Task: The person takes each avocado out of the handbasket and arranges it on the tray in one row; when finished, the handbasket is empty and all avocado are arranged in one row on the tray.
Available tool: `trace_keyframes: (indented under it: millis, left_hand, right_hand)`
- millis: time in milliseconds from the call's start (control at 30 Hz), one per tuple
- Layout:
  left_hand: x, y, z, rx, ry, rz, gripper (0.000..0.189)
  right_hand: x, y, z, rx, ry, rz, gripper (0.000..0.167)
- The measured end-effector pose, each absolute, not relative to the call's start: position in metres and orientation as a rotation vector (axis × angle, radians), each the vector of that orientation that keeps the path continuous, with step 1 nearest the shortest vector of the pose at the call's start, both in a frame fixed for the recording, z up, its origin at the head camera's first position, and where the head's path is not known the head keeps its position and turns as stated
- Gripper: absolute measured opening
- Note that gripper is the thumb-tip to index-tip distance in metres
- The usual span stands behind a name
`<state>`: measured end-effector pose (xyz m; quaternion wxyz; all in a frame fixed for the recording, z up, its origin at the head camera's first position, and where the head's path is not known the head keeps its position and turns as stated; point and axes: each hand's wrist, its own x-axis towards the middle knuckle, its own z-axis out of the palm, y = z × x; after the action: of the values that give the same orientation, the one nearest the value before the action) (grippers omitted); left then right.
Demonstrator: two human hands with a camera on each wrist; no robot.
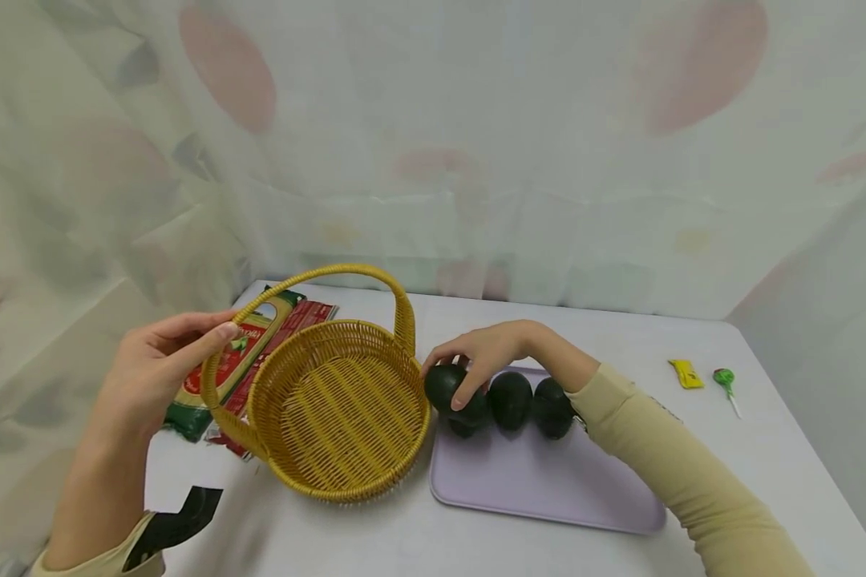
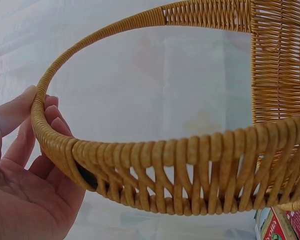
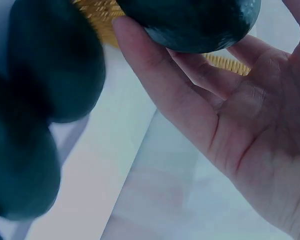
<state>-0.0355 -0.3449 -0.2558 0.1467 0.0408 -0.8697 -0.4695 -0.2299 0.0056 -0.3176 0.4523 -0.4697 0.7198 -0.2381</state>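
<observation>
In my left hand [image 1: 151, 369] I hold the handle of a round yellow wicker basket [image 1: 354, 433], thumb and fingers on either side of the handle [image 2: 40, 112]. The basket tilts so its woven inside faces me. My right hand [image 1: 489, 354] grips a dark green avocado [image 1: 443, 388] close to the basket's right rim. Glossy skin of this avocado shows between my fingers in the right wrist view. Just behind and beside it, several more avocados [image 1: 510, 399] sit in a row along the far side of a lilac tray [image 1: 541, 493].
Left of the basket lie a green and red food packet [image 1: 216, 373] and a narrow red packet [image 1: 299, 328]. At the right of the white table are a yellow wrapped candy [image 1: 686, 374] and a green lollipop [image 1: 724, 377]. A patterned curtain [image 1: 548, 160] hangs behind the table.
</observation>
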Motion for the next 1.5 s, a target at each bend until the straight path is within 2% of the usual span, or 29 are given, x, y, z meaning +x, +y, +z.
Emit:
trace_keyframes:
  millis: [300,500,733,1233,1500]
  left_hand:
    - [-0.038,-0.348,-0.257,0.044,-2.392,-1.549,0.021]
    - [-0.037,-0.352,-0.257,-0.033,-2.254,-1.753,0.021]
    - [-0.035,-0.354,-0.259,-0.004,-2.264,-1.705,0.022]
    - [-0.035,-0.347,-0.261,0.026,-2.181,-1.726,0.022]
    - [-0.036,-0.346,-0.262,0.055,-2.187,-1.709,0.022]
  right_hand:
    - [-0.234,0.044,-0.324,-1.07,1.847,-0.645,0.058]
    - [-0.234,0.069,-0.327,-1.022,1.888,-0.689,0.064]
    - [-0.231,0.099,-0.332,-0.958,1.911,-0.773,0.058]
    - [-0.206,0.178,-0.367,-0.741,2.086,-1.103,0.059]
    - [-0.19,0.202,-0.39,-0.486,2.193,-1.287,0.06]
